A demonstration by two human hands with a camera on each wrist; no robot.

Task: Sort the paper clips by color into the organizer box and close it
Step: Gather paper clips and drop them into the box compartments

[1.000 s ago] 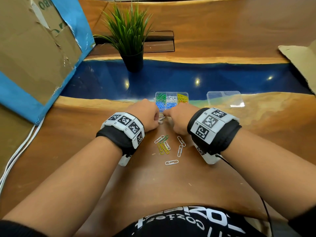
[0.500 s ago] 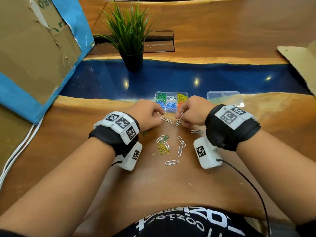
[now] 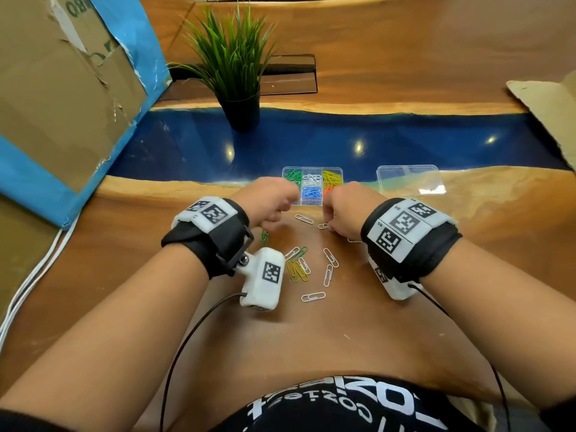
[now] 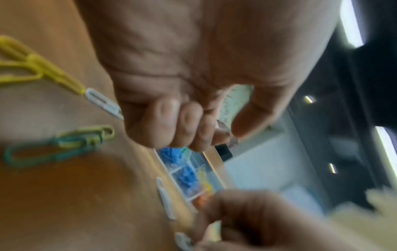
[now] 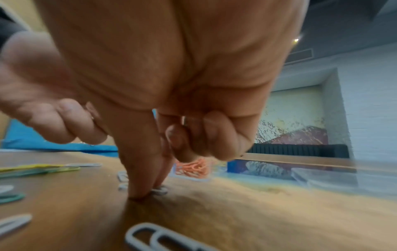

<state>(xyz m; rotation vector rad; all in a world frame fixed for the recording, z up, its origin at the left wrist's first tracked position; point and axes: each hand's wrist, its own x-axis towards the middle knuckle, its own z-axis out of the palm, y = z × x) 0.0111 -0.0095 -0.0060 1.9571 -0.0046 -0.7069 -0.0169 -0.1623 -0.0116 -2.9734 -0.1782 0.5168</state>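
The clear organizer box (image 3: 333, 168) holds green, white, yellow, blue and orange clips in separate compartments. My left hand (image 3: 280, 207) hovers just in front of it with its fingers (image 4: 167, 122) curled; no clip shows in it, though the wrist view is blurred. My right hand (image 3: 328, 226) reaches down to the table, and two fingertips (image 5: 139, 190) pinch a white paper clip (image 5: 160, 191) that lies flat. Another white clip (image 3: 304, 218) lies between the hands. Several loose white, green and yellow clips (image 3: 297, 266) lie nearer to me.
The box's clear lid (image 3: 411, 180) lies on the table to the right of the box. A potted plant (image 3: 240, 88) stands behind on the blue resin strip. A cardboard box (image 3: 62, 88) fills the far left, and white cables (image 3: 31, 269) run along the left edge.
The hands, joined a second ago, have drawn apart. My right hand has come down onto a white clip. My left hand has lifted slightly toward the box.
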